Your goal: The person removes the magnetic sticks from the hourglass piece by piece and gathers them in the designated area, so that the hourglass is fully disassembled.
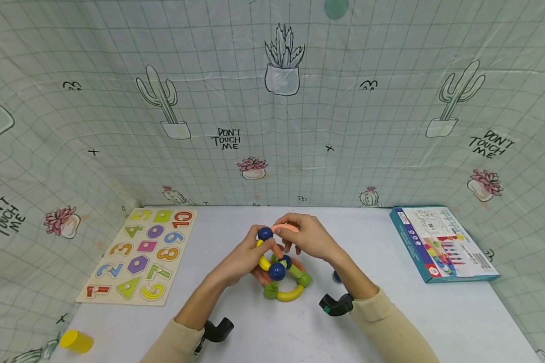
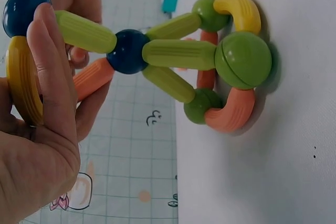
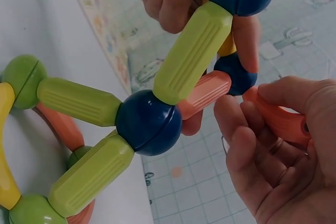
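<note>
A construction of magnetic rods and balls stands on the table, its ring base of green balls (image 2: pixel 244 60) and curved yellow and orange rods. Straight green rods (image 2: pixel 181 54) rise from that base to a central blue ball (image 3: pixel 149 123). Above it, a green rod and an orange rod (image 3: pixel 206 96) lead to two upper blue balls, joined by a curved yellow rod (image 2: pixel 23 80). My left hand (image 1: pixel 247 258) grips this upper part around the yellow rod. My right hand (image 1: pixel 312 236) pinches a curved orange rod (image 3: pixel 281 119), one end at an upper blue ball (image 3: pixel 236 74).
A loose blue ball (image 1: pixel 336 276) lies near my right forearm. To the left are a number-and-shape puzzle board (image 1: pixel 146 246) and a yellow cylinder (image 1: pixel 76 342). A flat teal-edged box (image 1: pixel 445 244) lies at the right. Patterned cloth (image 1: pixel 300 121) hangs behind the white table (image 1: pixel 372 333).
</note>
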Tool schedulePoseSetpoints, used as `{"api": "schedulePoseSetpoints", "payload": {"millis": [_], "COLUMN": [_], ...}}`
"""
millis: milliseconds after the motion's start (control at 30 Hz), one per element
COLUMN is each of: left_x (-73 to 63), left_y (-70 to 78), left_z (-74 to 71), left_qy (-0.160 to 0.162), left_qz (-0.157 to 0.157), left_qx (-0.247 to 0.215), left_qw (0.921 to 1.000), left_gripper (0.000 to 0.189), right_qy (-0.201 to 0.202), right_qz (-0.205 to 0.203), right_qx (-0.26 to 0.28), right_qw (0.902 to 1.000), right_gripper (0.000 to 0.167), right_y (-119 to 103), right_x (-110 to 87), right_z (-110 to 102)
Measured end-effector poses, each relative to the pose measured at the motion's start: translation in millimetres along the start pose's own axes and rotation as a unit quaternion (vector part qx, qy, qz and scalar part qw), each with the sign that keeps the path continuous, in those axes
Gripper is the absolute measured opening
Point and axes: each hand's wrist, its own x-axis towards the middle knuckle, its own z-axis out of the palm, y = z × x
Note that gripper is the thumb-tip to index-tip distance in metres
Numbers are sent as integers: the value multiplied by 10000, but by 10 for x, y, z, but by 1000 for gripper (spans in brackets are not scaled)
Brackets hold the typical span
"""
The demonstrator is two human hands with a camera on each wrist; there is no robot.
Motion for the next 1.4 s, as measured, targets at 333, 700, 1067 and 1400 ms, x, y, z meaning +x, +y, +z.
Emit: {"api": "schedulePoseSetpoints", "payload": {"millis": [333, 700, 1067, 1400], "left_x": [13, 5, -7, -4], "left_y": [9, 11, 20, 15], "left_z": [27, 24, -1, -11], "left_qy": [35, 10, 4, -26], "left_qz": [55, 57, 30, 17], "left_qx": [18, 59, 46, 6], "left_qw": [10000, 10000, 10000, 10000], "left_gripper": [45, 47, 45, 46], "right_qy": [-3, 40, 852, 1292], "right_qz": [14, -95, 465, 1234], "right_qx": [202, 127, 161, 174], "right_qw": [9998, 9999, 9951, 9838], "right_gripper": [25, 24, 33, 43], "right_y": [-24, 29, 266, 621], "right_x": [-9, -1, -53, -121], "right_z": [14, 3, -290, -581]}}
